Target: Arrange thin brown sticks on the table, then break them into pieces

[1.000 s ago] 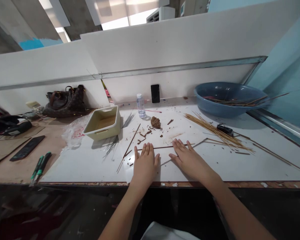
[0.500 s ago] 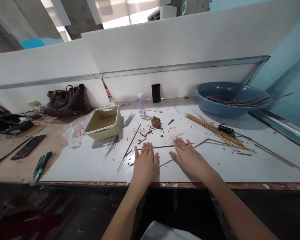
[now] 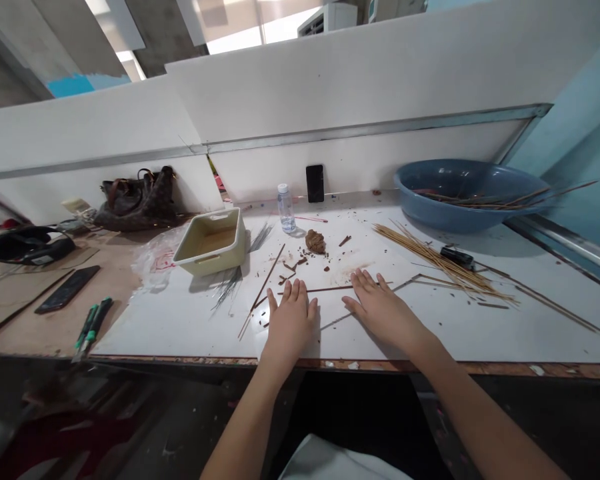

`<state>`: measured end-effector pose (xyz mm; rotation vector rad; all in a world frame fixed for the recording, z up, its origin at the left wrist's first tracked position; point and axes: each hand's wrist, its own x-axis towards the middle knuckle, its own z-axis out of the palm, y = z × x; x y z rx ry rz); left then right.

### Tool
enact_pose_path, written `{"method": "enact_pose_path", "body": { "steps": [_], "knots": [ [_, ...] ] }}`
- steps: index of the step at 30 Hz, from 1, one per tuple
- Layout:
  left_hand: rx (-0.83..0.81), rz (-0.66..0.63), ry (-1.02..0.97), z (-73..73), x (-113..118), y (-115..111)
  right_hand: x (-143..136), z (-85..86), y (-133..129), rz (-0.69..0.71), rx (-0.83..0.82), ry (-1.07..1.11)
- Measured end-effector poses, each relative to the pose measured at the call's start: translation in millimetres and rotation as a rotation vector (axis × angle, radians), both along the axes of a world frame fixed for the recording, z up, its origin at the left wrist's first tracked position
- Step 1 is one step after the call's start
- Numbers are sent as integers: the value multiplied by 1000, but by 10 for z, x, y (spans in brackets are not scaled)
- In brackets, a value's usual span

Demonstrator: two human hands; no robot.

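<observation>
Both palms face down on the white work surface, over a thin brown stick (image 3: 327, 289) that lies crosswise. My left hand (image 3: 291, 320) rests flat on the stick's left part, fingers stretched forward. My right hand (image 3: 380, 307) lies flat over its right part, thumb out to the side. Between the hands the stick shows bare, and its tips poke out past the fingers. A lump of brown clay-like paste (image 3: 315, 241) sits just beyond, with crumbs and broken bits around it. Left of my left hand lies another coated stick (image 3: 270, 275), slanted.
A bundle of thin bamboo sticks (image 3: 430, 257) with a black tool (image 3: 457, 257) lies right, below a blue basin (image 3: 470, 217). A cream tub (image 3: 210, 263) of liquid, a water bottle (image 3: 285, 212) and a phone (image 3: 315, 183) stand behind. Green-black cutters (image 3: 94, 327) lie left.
The view has shifted slightly. Both hands stay flat over the stick, with at most a very small movement along the surface.
</observation>
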<state>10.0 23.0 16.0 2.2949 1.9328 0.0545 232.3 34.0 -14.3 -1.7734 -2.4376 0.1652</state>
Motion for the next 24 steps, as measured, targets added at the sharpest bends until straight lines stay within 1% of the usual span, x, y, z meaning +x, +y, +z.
{"method": "enact_pose_path", "body": {
  "steps": [2, 6, 8, 10, 13, 15, 17, 19, 21, 22, 24],
  "knots": [
    [15, -2, 9, -13, 3, -31, -6, -3, -20, -2, 10, -5],
    [44, -29, 26, -106, -48, -277, 29, -116, -258, -2, 36, 0],
    [42, -38, 36, -112, -59, -305, 29, -123, -287, 0, 38, 11],
    [37, -25, 40, -64, -43, -216, 3, -60, -200, -17, 13, 10],
    [13, -3, 27, 40, -4, -15, -55, 71, -4, -50, -44, -15],
    [8, -7, 13, 63, 2, 23, -67, 92, 26, -54, -58, -22],
    [37, -11, 3, 27, -12, -62, -40, 30, -66, -44, -38, -5],
    [63, -6, 2, -40, -35, -212, 13, -79, -220, -23, 6, 24],
    [48, -6, 6, -94, -57, -331, 64, -167, -339, -2, 37, 39],
    [30, -7, 5, -103, -64, -356, 81, -184, -363, 4, 40, 35],
    [13, -12, -7, -81, -68, -320, 91, -151, -325, 11, 28, 14]
  ]
}}
